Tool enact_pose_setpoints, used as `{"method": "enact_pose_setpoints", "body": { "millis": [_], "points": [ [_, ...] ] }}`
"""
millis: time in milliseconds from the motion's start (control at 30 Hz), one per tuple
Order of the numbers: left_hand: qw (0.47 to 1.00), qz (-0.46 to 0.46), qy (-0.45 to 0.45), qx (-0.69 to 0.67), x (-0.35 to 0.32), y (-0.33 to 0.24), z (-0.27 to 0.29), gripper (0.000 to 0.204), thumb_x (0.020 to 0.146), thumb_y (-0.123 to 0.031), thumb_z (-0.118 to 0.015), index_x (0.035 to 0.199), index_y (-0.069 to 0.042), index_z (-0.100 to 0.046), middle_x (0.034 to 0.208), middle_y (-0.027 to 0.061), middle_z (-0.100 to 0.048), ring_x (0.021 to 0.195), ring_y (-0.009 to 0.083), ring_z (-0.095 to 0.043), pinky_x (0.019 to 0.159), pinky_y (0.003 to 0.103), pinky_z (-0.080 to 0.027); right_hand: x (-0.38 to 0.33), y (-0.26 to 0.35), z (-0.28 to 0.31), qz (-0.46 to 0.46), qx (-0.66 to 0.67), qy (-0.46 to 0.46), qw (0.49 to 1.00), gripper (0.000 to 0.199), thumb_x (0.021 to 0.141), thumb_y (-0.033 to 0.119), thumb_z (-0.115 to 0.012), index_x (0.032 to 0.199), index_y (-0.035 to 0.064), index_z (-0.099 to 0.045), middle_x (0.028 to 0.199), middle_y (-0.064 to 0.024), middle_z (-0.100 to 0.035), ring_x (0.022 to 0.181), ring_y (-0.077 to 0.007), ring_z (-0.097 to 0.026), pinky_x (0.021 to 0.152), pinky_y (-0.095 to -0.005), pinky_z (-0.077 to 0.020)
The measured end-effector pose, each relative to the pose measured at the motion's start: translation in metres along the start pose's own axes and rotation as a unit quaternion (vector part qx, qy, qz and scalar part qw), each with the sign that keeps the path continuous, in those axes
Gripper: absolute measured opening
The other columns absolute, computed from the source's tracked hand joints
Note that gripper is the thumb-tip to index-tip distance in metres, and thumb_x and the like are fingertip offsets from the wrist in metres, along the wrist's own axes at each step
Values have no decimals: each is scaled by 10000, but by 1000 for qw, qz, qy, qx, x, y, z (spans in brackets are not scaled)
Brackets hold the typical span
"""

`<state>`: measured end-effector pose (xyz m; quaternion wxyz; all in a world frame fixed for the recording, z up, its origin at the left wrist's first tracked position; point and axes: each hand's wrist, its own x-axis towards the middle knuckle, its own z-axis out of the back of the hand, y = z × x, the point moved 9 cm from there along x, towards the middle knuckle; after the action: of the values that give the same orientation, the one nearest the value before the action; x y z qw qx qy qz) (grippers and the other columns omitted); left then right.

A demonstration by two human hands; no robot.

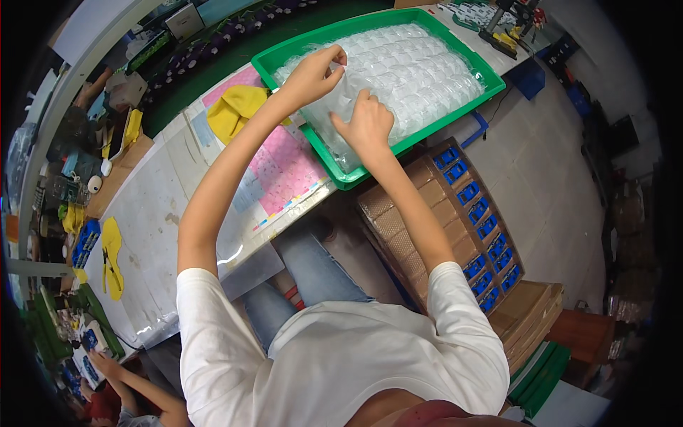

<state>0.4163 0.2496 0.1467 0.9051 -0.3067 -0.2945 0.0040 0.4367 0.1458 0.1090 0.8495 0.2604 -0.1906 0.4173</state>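
Observation:
A large green tray (459,107) lies on the far part of the worktable, filled with rows of small clear plastic bags (420,75) whose contents I cannot make out. My left hand (313,77) is over its left side, thumb and fingers pinched on a thin clear plastic bag (341,95). Just to the right and nearer, my right hand (368,127) rests at the packed bags, its thumb held apart from the bent fingers and nothing visible in its grasp.
Left of the tray are a yellow cloth (238,110) and pink patterned sheets (284,167). Pliers (108,270) lie on another yellow cloth. Below right stands a carton (420,213) with blue parts (478,210). Another person's hand (107,364) shows at lower left.

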Motion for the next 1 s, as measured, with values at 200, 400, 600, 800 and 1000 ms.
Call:
{"method": "enact_pose_setpoints", "body": {
  "millis": [200, 400, 600, 800, 1000],
  "points": [
    [1000, -18, -13, -10, -4, 0, 6, 165, 745, -77, -517, 887, 0, -483, 869, 163, -572, 659, 248, -577, 592, 322, -460, -1, -4, -11, 15, 26, 21, 999, 158, 665, 154, -539, 672, -4, -524, 667, -171, -561, 579, -333, -576, 527, -406, -471],
    [993, -27, 31, 107, -17, 44, 4, 201, 733, -36, -498, 933, -22, -508, 994, 130, -546, 799, 236, -578, 713, 317, -459, -5, 10, 17, 57, 63, 5, 996, 120, 652, 112, -534, 693, -1, -538, 664, -170, -557, 583, -305, -579, 504, -395, -467],
    [990, -52, 22, 128, -18, 69, 10, 198, 739, -54, -475, 931, -32, -522, 1061, 139, -519, 844, 268, -581, 725, 328, -458, -11, 20, 18, 77, 114, 22, 990, 119, 689, 117, -502, 694, -2, -509, 634, -164, -544, 597, -340, -550, 548, -423, -438],
    [968, 163, 54, -182, -23, 87, 6, 176, 859, -165, -444, 955, -33, -508, 1043, 104, -517, 748, 208, -630, 660, 276, -467, -15, 24, 23, 88, 142, 18, 986, 117, 695, 112, -498, 687, -4, -491, 641, -165, -540, 609, -336, -539, 562, -420, -426],
    [960, 145, -4, -238, -27, 100, 16, 225, 895, -208, -428, 990, -27, -521, 979, 98, -517, 870, 206, -592, 694, 272, -459, -15, 33, 32, 91, 173, 11, 981, 115, 674, 108, -494, 677, -8, -500, 658, -173, -546, 630, -339, -548, 566, -425, -449]
  ]
}}
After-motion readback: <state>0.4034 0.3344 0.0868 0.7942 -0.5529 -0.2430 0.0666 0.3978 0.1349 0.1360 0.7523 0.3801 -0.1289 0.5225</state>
